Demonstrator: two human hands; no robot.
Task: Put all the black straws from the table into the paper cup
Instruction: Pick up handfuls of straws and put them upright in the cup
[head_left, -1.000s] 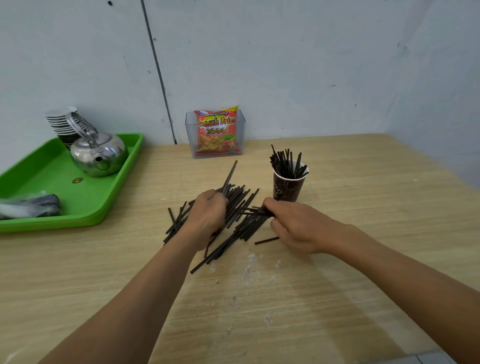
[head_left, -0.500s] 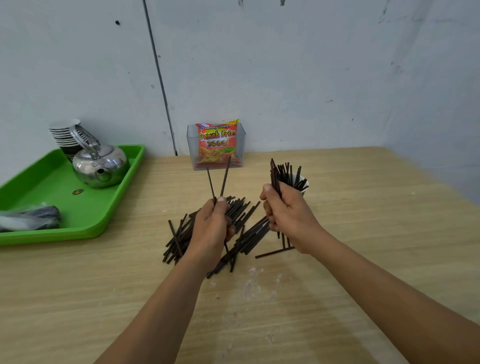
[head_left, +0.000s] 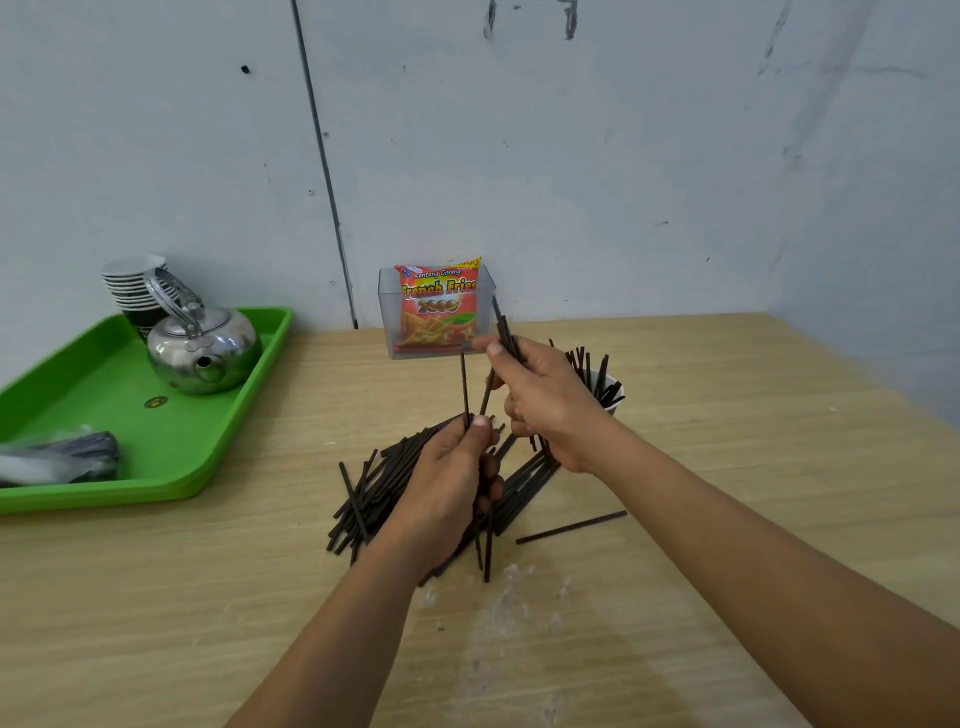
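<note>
Moved: right hand (head_left: 545, 405) has been raised beside cup (head_left: 613, 399), straws (head_left: 502, 326) gripped upright for insertion | two more gripped upright by left hand (head_left: 451, 483), readied next | pile (head_left: 384, 478) left of cup

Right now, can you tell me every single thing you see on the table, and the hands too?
light wooden table: one, tan, against the wall
loose black plastic straws: one pile, black, mid-table; one alone to its right
dark paper cup: one, white-rimmed, behind right hand, holding straws
green plastic tray: one, green, table's left
shiny steel kettle: one, silver, on tray
stack of paper cups: one, white-rimmed, behind kettle
plastic-wrapped bundle: one, dark, tray's near end
clear plastic box: one, see-through, by wall
French Fries snack packet: one, red, inside box
left hand: fingers grip a few black straws above pile
right hand: fingers grip a bunch of black straws near cup
</note>
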